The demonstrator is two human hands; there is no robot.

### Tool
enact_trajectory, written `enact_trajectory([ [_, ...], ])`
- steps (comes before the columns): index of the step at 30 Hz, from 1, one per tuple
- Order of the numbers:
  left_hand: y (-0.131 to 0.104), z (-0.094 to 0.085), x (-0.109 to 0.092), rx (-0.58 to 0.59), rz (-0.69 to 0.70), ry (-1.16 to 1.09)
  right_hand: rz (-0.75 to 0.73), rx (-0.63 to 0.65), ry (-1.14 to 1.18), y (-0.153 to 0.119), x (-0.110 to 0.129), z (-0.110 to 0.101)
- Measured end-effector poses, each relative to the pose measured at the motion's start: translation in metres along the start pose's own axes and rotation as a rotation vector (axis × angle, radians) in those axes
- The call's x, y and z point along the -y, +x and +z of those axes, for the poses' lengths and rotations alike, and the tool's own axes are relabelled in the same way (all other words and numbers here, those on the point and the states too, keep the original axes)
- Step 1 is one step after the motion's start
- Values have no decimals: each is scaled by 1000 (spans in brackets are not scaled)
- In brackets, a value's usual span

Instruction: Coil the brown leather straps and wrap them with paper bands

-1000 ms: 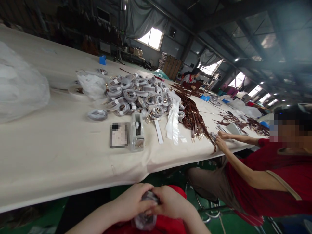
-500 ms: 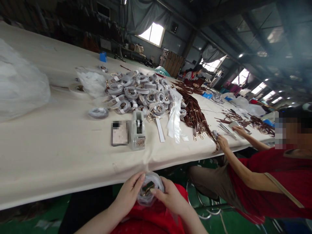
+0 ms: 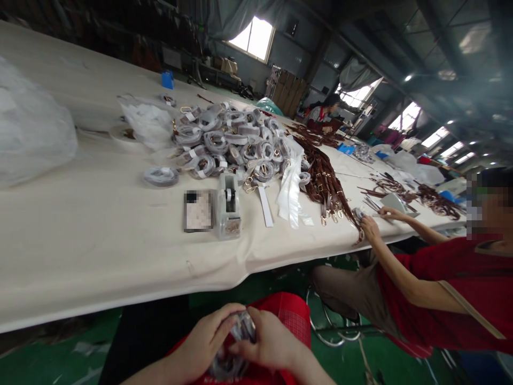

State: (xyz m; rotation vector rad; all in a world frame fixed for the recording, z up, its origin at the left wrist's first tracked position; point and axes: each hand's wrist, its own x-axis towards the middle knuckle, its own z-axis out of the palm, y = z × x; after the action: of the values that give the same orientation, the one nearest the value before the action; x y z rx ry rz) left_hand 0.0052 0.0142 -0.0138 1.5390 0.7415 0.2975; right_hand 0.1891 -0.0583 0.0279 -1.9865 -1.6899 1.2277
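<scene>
A coiled strap in clear plastic (image 3: pixel 227 363) is held low over my red-clothed lap, below the table edge. My left hand (image 3: pixel 209 334) grips it from the left, fingers bent over its top. From the right, my right hand (image 3: pixel 266 338) wraps round it, the thumb across the middle. Both hands hide much of the coil. On the table ahead stands a tape dispenser (image 3: pixel 229 211), with a phone-like flat object (image 3: pixel 199 210) at its left. Beyond them lies a heap of wrapped coils (image 3: pixel 230 139); a single coil (image 3: pixel 161 176) rests apart from it.
White plastic strips (image 3: pixel 290 195) and brown straps with metal clasps (image 3: pixel 323 179) lie right of the heap. A person in red (image 3: pixel 428 289) sits at the right, hands on the table. A large plastic bag (image 3: pixel 32 128) is at the left.
Both my hands have moved down towards my lap with the coil, which is now tilted and more covered by my fingers. The table appears slightly higher in view.
</scene>
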Motion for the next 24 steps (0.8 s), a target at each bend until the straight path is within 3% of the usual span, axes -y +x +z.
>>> enact_trajectory([
  [6, -7, -14, -6, 28, -10, -34, 10, 22, -42, -3, 5, 12],
  [10, 0, -7, -8, -2, -9, -29, -54, -7, 70, -1, 11, 12],
  [13, 6, 0, -6, -15, -56, -3, -74, -90, 135, 0, 14, 18],
  [16, 8, 2, -6, -64, -17, 95, -49, -164, 263, 1, 12, 27],
  [21, 4, 0, -13, -99, 38, 223, 28, -39, 681, 10, -4, 34],
  [24, 4, -1, -16, -111, 25, 260, 64, 37, 805, 13, -9, 37],
])
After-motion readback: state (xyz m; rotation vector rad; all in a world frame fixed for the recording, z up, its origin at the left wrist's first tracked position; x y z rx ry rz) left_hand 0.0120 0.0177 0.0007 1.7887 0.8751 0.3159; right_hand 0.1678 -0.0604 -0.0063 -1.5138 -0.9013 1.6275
